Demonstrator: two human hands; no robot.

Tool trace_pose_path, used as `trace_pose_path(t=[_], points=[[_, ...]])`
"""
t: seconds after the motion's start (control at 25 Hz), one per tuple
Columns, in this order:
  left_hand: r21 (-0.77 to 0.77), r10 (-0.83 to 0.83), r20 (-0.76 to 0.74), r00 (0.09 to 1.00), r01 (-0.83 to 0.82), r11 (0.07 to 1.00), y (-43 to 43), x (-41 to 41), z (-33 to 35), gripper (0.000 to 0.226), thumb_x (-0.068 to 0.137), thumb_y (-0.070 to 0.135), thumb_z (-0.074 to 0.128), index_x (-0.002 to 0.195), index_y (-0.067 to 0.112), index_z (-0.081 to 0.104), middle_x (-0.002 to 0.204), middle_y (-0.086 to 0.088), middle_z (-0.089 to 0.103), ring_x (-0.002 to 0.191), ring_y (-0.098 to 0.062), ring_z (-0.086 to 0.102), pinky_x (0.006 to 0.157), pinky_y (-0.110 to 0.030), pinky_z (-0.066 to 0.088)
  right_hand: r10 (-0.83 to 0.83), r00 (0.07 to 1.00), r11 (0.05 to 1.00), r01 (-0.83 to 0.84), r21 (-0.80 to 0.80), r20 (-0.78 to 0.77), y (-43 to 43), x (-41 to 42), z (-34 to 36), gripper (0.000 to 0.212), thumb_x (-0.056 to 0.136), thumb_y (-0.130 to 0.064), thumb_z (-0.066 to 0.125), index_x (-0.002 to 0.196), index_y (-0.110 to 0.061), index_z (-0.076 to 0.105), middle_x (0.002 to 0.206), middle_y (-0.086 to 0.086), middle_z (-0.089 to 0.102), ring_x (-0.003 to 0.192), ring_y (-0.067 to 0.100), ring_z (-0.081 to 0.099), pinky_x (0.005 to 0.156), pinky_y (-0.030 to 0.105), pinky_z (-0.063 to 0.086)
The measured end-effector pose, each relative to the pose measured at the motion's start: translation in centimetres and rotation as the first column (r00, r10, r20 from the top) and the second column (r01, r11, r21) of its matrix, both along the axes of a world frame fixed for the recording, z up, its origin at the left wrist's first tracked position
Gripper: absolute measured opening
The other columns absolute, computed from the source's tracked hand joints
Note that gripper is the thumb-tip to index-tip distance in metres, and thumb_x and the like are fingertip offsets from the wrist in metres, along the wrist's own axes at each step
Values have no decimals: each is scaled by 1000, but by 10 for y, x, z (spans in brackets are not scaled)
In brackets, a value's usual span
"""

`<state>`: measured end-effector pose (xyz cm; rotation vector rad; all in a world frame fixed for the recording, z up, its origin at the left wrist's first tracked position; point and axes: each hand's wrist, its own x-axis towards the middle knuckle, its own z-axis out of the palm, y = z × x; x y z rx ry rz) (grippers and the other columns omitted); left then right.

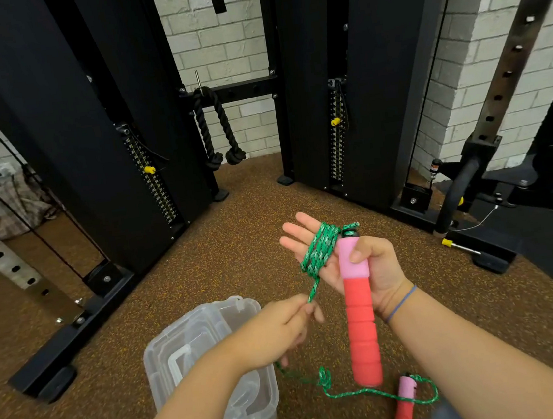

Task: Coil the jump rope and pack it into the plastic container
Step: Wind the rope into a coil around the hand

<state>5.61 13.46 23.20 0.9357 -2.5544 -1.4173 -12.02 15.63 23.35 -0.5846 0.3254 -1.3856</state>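
On the floor point(204, 252) under your left forearm sits the container point(179, 337), near enough to take the coil once wound. Your right hand point(378, 266) lies palm up, fingers straight, as a former for the rope point(320, 245) looped round it, thumb clamping the handle point(358, 303) so the start cannot slip. Your left hand point(278, 326) pinches the rope taut, while slack and the second handle point(405, 401) trail on the floor

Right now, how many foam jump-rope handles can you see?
2. One handle is gripped upright in the right hand; the other handle lies on the floor below it, partly cut off by the frame.
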Motion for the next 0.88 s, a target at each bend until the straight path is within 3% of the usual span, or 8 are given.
trace_pose_path(t=[0.24, 0.44, 0.56, 0.68, 0.76, 0.88], points=[[-72, -26, 80, 996, 31, 997, -15, 21, 21, 27, 101, 17, 31, 88, 19, 54, 51, 3, 39, 45, -7, 34, 41, -12, 35, -60, 996, 993, 66, -100, 61, -3, -1, 8, 106, 42, -7, 65, 143, 1, 32, 145, 23, 41, 133, 35, 44, 111, 43, 31], [9, -74, 111, 991, 74, 997, -5, 21, 22, 27, 101, 23, 31, 89, 24, 55, 48, 7, 43, 46, -8, 39, 47, -16, 43, -84, 996, 995, 85, -59, 24, -4, -5, 5, 107, 37, -5, 69, 139, -2, 37, 140, 21, 48, 128, 33, 49, 108, 40, 36], [23, -70, 70, 995, 69, 997, -2, 21, 26, 28, 100, 26, 33, 90, 21, 59, 45, 8, 43, 45, -6, 39, 47, -20, 43, -16, 992, 1000, 14, -18, -129, -2, -2, -4, 107, 38, 0, 63, 141, -4, 35, 141, 20, 49, 129, 32, 49, 110, 41, 38], [-106, -46, 2, 999, 46, 993, -2, 22, 31, 29, 97, 30, 42, 81, 20, 65, 42, 8, 38, 43, -4, 33, 47, -18, 31, 66, 896, 998, -54, 40, -439, 1, 5, -11, 100, 45, 1, 52, 143, -8, 32, 140, 14, 49, 128, 25, 51, 109, 37, 38], [-213, -5, -42, 999, -4, 977, -5, 26, 32, 32, 94, 35, 49, 70, 22, 65, 43, 8, 42, 42, -6, 32, 48, -19, 27, 151, 779, 988, -120, 92, -608, 5, 9, -14, 96, 46, -8, 55, 140, -14, 36, 134, 7, 55, 120, 16, 57, 99, 26, 47], [-298, 66, -120, 991, -100, 949, -13, 32, 35, 37, 84, 51, 53, 65, 21, 64, 57, 11, 63, 50, -12, 50, 55, -28, 40, 296, 637, 955, -217, 203, -712, 10, 10, -13, 72, 41, -12, 56, 113, -12, 57, 93, -7, 72, 70, 2, 64, 57, 16, 47]])
